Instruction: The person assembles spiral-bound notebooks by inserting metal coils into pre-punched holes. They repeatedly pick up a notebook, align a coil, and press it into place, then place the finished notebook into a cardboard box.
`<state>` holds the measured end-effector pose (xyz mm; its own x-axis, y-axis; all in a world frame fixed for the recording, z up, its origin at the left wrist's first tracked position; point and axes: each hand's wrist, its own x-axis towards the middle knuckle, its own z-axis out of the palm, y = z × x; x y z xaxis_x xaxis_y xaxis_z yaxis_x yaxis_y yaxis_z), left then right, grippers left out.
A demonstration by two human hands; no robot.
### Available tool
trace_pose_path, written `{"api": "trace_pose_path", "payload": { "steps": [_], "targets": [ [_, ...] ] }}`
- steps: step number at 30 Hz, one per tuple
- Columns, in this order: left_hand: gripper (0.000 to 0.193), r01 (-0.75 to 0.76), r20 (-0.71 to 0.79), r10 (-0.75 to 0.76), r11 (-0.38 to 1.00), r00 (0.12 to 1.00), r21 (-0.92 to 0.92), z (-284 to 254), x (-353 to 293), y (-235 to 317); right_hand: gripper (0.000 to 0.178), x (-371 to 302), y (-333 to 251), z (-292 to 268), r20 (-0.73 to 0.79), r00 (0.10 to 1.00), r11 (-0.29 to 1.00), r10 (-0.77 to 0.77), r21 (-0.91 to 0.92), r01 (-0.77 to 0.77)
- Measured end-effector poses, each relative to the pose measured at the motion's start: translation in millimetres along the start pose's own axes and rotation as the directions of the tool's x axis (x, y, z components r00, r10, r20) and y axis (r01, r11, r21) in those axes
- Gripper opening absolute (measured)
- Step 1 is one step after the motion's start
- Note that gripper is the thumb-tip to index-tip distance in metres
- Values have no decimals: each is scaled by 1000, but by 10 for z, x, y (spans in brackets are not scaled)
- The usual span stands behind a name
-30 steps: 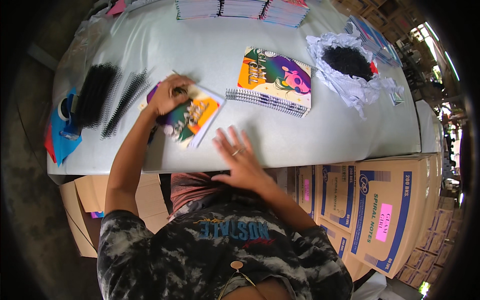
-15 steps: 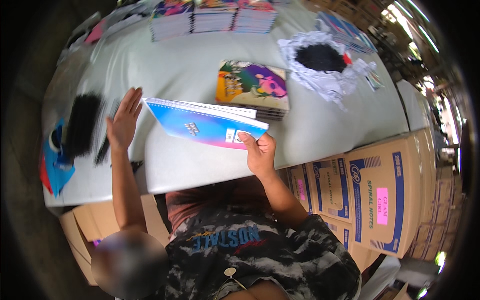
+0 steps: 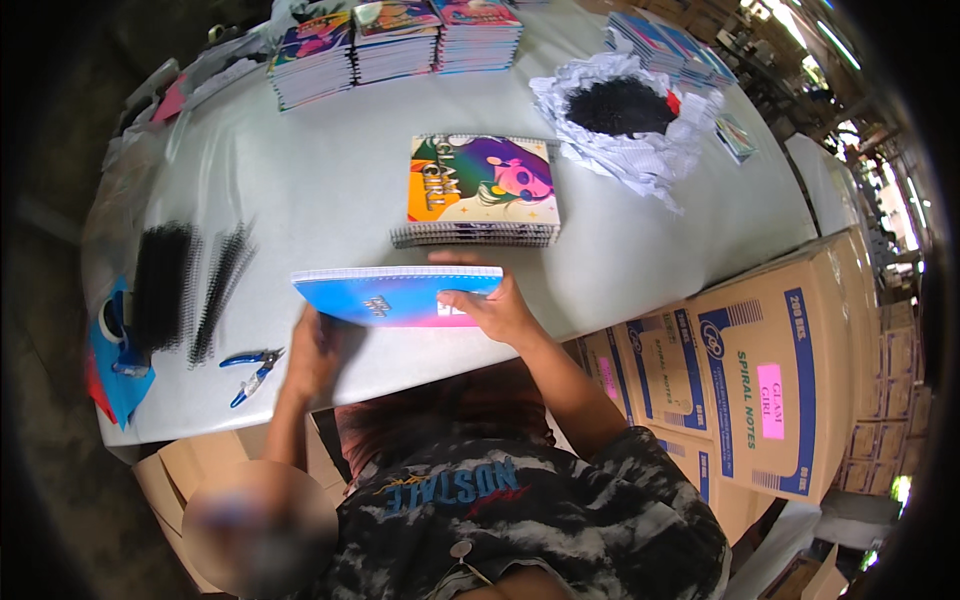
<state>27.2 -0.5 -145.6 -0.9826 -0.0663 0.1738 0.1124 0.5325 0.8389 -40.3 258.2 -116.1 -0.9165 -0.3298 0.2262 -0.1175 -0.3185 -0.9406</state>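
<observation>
— Who has the blue-and-pink notebook (image 3: 385, 300)?
— I see the right hand (image 3: 495, 308) clamped on its right end: thumb on the cover, forefinger past the top edge. Notebook at the near side of the table (image 3: 640, 240), nearer than 1 stack of spiral notebooks (image 3: 480, 190).
— Left hand (image 3: 315, 352)?
— At the lower left corner, blurred. I can't tell finger spread or grip.
— Nearby?
— Blue-handled pliers (image 3: 254, 374), black coils (image 3: 220, 285) beyond.

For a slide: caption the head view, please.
Right hand grips a blue notepad near stacked spiral notebooks, pliers at left.
</observation>
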Motion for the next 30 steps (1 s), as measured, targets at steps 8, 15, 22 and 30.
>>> {"api": "trace_pose_path", "payload": {
  "steps": [8,15,22,30],
  "targets": [
    [34,392,-435,-32,498,900,774,-1259,377,-760,21,-12,26,70,94,993,994,-72,-78,79],
    [24,331,-478,134,562,868,758,-1814,434,-468,29,58,35,126,159,984,993,-77,-80,91],
    [24,95,-14,-96,992,995,-81,-1086,328,628,28,152,94,69,149,989,975,-24,-214,56],
    [36,103,18,-102,994,995,-42,-905,366,465,27,198,64,115,164,979,961,-118,-228,154]
  ]
}}
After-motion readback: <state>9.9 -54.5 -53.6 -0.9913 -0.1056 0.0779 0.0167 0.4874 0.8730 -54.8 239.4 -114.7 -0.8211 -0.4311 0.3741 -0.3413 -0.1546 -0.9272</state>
